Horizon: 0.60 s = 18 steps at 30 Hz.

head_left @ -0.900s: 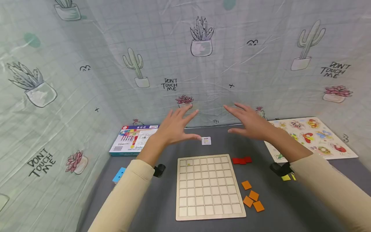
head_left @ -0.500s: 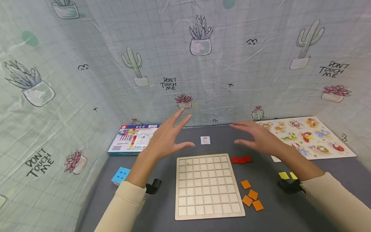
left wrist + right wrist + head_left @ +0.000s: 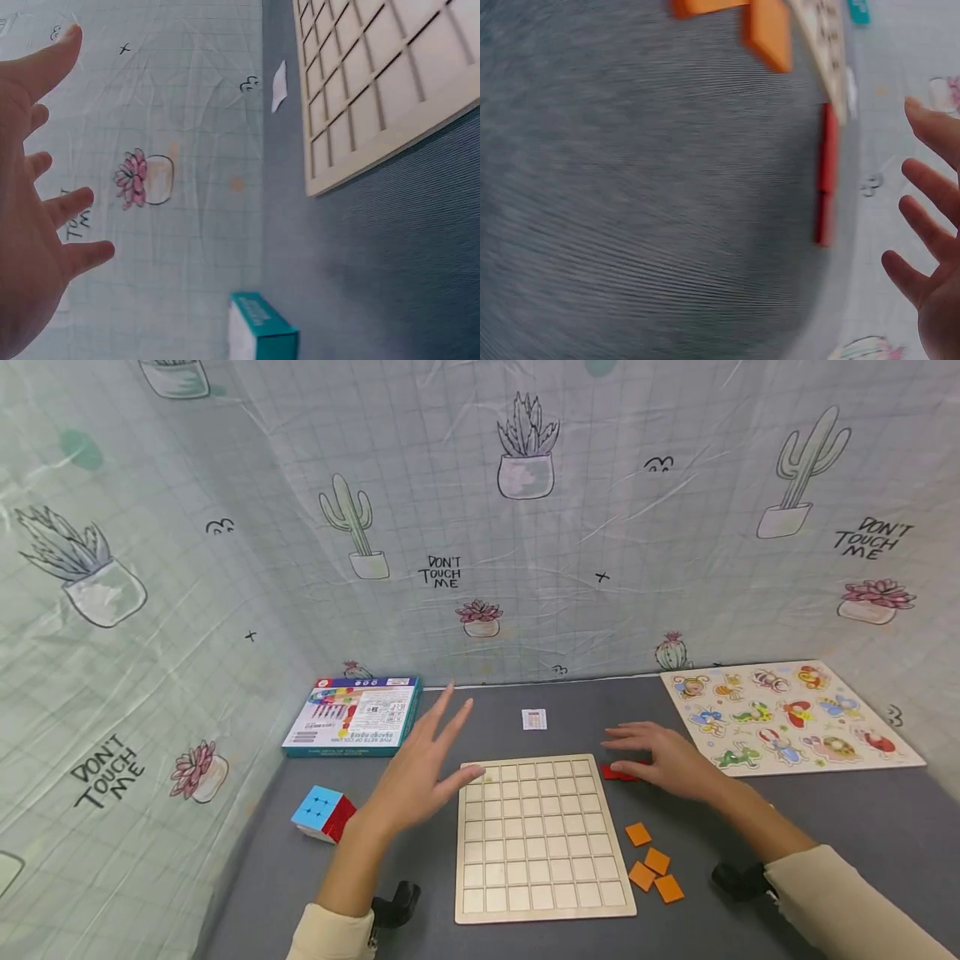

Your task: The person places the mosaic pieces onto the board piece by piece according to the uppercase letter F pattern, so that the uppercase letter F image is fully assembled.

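Observation:
My left hand (image 3: 416, 781) is held in the air with its fingers spread, left of a wooden grid board (image 3: 543, 913). Its thumb tip overlaps the board's upper left corner in the head view. On the right, my right hand (image 3: 667, 762) hangs with fingers extended, its thumb overlapping a short row of red square tiles (image 3: 608, 773). The right wrist view shows those red tiles (image 3: 827, 150) apart from the fingers. Several orange square tiles (image 3: 657, 861) lie beside the board, below the right hand. Neither hand holds anything.
A puzzle cube (image 3: 318, 810) stands left of my left forearm, with a boxed set (image 3: 352, 718) behind it. At the back lies a small printed card (image 3: 534, 719). An insect puzzle board (image 3: 780, 718) lies back right. A patterned curtain (image 3: 592, 535) closes off the rear and left.
Both hands have lowered toward the table, the right one coming over the red tiles. The puzzle cube and box show more fully now, while my right arm covers the yellow tiles.

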Each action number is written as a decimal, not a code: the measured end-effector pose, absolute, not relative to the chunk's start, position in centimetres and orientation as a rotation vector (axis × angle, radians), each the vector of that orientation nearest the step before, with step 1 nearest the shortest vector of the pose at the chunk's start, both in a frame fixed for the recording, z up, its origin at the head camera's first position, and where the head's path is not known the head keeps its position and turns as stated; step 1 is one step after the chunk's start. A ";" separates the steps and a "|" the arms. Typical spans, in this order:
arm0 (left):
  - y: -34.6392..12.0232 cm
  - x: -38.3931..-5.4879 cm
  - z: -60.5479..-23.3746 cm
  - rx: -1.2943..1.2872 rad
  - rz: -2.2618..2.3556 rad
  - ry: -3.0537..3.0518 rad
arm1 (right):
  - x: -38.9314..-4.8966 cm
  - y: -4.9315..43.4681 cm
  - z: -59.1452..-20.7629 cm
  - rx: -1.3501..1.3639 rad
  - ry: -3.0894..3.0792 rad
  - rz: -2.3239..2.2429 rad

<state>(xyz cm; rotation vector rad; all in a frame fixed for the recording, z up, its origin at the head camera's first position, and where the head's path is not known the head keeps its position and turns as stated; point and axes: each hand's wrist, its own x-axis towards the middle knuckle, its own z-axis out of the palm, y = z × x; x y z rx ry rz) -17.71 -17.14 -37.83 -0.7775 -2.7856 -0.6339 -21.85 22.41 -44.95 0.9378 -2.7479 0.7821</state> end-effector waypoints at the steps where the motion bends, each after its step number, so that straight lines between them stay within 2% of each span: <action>1: -17.2 -17.4 -38.3 -0.765 -0.653 -2.801 | -21.9 22.4 -45.4 0.932 -2.761 0.791; 9: -17.6 -15.5 -42.1 -0.669 -0.820 -2.896 | -21.9 22.7 -47.8 0.900 -2.856 0.842; 18: -17.9 -14.0 -45.3 -0.612 -0.965 -3.132 | -21.8 22.6 -48.3 0.860 -2.853 0.882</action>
